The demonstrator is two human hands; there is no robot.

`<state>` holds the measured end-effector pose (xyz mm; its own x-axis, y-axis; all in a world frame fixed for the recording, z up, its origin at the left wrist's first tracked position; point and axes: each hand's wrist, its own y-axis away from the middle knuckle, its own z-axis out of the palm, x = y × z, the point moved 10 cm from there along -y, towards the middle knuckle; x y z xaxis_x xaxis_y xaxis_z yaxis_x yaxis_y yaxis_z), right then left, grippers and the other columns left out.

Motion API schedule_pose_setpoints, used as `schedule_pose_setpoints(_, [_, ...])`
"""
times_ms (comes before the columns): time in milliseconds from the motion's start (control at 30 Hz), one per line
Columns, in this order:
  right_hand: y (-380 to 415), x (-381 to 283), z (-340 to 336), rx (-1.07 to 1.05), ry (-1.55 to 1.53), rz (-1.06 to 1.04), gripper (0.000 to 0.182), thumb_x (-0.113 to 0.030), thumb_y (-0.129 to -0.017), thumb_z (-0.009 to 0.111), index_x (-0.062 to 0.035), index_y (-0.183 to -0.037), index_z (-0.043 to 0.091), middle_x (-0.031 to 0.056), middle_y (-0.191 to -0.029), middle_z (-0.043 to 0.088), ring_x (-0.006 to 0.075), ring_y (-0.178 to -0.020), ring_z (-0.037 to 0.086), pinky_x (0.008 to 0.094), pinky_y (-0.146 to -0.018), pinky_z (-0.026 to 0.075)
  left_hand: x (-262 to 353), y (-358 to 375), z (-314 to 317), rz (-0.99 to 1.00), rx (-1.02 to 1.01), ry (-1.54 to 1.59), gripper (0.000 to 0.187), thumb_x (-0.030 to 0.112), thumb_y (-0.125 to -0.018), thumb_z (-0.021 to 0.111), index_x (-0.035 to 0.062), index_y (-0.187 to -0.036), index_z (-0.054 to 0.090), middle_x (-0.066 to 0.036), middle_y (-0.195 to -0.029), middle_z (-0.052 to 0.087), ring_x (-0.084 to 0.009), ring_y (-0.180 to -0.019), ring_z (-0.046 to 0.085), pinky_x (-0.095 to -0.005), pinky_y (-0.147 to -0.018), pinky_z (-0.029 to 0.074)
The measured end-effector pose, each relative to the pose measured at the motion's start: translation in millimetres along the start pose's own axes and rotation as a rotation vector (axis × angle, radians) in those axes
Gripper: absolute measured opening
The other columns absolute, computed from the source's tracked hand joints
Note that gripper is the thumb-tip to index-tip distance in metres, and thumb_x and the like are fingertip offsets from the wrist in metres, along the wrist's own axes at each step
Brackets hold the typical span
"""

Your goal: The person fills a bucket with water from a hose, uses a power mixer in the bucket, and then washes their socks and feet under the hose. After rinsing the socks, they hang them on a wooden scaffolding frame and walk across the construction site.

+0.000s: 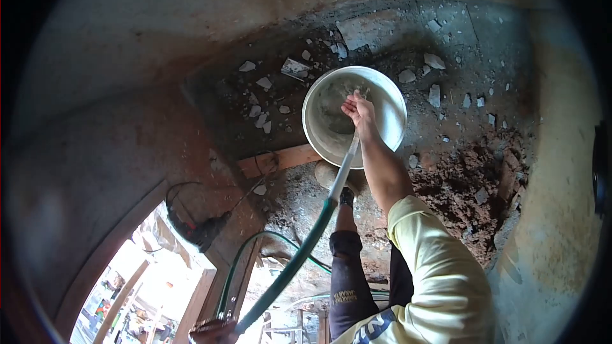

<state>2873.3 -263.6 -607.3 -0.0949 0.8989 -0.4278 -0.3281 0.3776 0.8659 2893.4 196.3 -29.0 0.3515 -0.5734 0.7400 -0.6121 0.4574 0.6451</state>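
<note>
A white round bucket (310,111) stands on the rubble-strewn floor, its inside wet and greyish. My right hand (360,110) reaches over its opening, fingers loosely curled and partly apart, with nothing visible in them. Below it runs a green hose (299,251) with a clear end section (345,167), which overlaps the bucket's near rim and points toward my right wrist. At the bottom left, my left hand (217,331) is closed around the lower part of the hose, in shadow and partly cut off by the frame.
Broken pale chips (434,95) and a heap of reddish soil (475,185) lie around the bucket. A wooden plank (280,160) sits to its left. A corded power tool (201,229) rests near the bright opening at lower left. Walls rise on both sides.
</note>
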Motion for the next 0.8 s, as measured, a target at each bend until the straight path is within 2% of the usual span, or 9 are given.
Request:
schedule_pose_setpoints(133, [-4.6,13.6,29.0,-0.027,0.201,0.048,0.035,-0.033,-0.090,0.062,0.0012,-0.084,0.061,0.0083,-0.071,0.061,0.0207,-0.065,0.063,0.0372,-0.062,0.058,8.3,-15.4,-3.8,-0.294,0.247,-0.098,0.029,0.018,-0.075,0.075,-0.0056,-0.092,0.069,-0.009,-0.063,0.059,-0.0123,-0.053,0.054,-0.0247,-0.047,0.038])
schedule_pose_setpoints(200, [-9.5,19.4,38.1,-0.026,0.640,0.006,0.038,-0.034,-0.091,0.059,0.0008,-0.077,0.063,0.0089,-0.068,0.062,0.0189,-0.065,0.064,0.0362,-0.060,0.058,5.0,-14.4,-4.8,-0.357,0.281,-0.113,0.029,0.018,-0.075,0.075,-0.0056,-0.092,0.069,-0.009,-0.063,0.059,-0.0122,-0.053,0.053,-0.0246,-0.047,0.038])
schedule_pose_setpoints(233, [-17.9,28.6,41.7,-0.021,0.767,0.034,0.038,-0.032,-0.090,0.060,0.0027,-0.077,0.066,0.0149,-0.070,0.066,0.0242,-0.067,0.067,0.0374,-0.064,0.057,2.3,-15.5,-5.7,-0.380,0.292,-0.122,0.029,0.018,-0.075,0.075,-0.0056,-0.092,0.069,-0.009,-0.063,0.059,-0.0122,-0.053,0.053,-0.0246,-0.047,0.038])
schedule_pose_setpoints(267, [-23.5,34.7,43.5,-0.021,0.760,0.043,0.038,-0.032,-0.090,0.060,0.0027,-0.077,0.066,0.0149,-0.070,0.066,0.0242,-0.067,0.067,0.0374,-0.064,0.057,0.1,-14.9,-5.3,-0.402,0.304,-0.125,0.029,0.018,-0.075,0.075,-0.0056,-0.092,0.069,-0.009,-0.063,0.059,-0.0121,-0.053,0.053,-0.0246,-0.047,0.038])
schedule_pose_setpoints(333, [-19.2,21.3,90.0,-0.226,1.559,-0.555,0.032,-0.029,-0.086,0.063,0.0017,-0.080,0.068,0.0211,-0.077,0.067,0.0334,-0.071,0.067,0.0415,-0.067,0.055,-3.2,-14.8,-5.6,-0.437,0.321,-0.131,0.029,0.018,-0.075,0.075,-0.0055,-0.092,0.069,-0.009,-0.063,0.059,-0.0120,-0.053,0.053,-0.0245,-0.047,0.037])
schedule_pose_setpoints(367, [-24.1,24.0,89.9,-0.226,1.554,-0.551,0.032,-0.029,-0.086,0.063,0.0017,-0.080,0.068,0.0211,-0.077,0.067,0.0334,-0.071,0.067,0.0415,-0.067,0.055,-4.5,-15.9,-6.1,-0.444,0.326,-0.135,0.029,0.018,-0.075,0.075,-0.0055,-0.092,0.069,-0.009,-0.063,0.059,-0.0120,-0.053,0.053,-0.0245,-0.047,0.037])
schedule_pose_setpoints(433, [-24.4,40.4,109.2,-0.421,1.824,-0.678,0.025,-0.026,-0.083,0.063,-0.0017,-0.085,0.070,0.0227,-0.084,0.066,0.0387,-0.078,0.065,0.0452,-0.072,0.053,-7.3,-17.3,-7.0,-0.461,0.335,-0.138,0.029,0.018,-0.075,0.075,-0.0055,-0.092,0.069,-0.009,-0.063,0.058,-0.0119,-0.053,0.053,-0.0244,-0.047,0.037])
schedule_pose_setpoints(667, [-12.0,36.1,126.6,-0.549,1.959,-0.761,0.024,-0.024,-0.084,0.060,-0.0019,-0.086,0.070,0.0203,-0.087,0.067,0.0374,-0.086,0.065,0.0468,-0.076,0.052,-10.8,-18.6,-1.5,-0.490,0.356,-0.135,0.029,0.018,-0.075,0.075,-0.0053,-0.093,0.069,-0.008,-0.063,0.058,-0.0116,-0.052,0.052,-0.0242,-0.046,0.037])
schedule_pose_setpoints(800, [-7.2,38.8,107.8,-0.455,1.873,-0.626,0.022,-0.020,-0.084,0.059,-0.0012,-0.090,0.069,0.0217,-0.089,0.067,0.0352,-0.082,0.066,0.0426,-0.070,0.054,-7.7,-17.2,4.5,-0.481,0.369,-0.127,0.029,0.018,-0.076,0.075,-0.0052,-0.093,0.069,-0.008,-0.063,0.058,-0.0114,-0.052,0.052,-0.0241,-0.046,0.036])
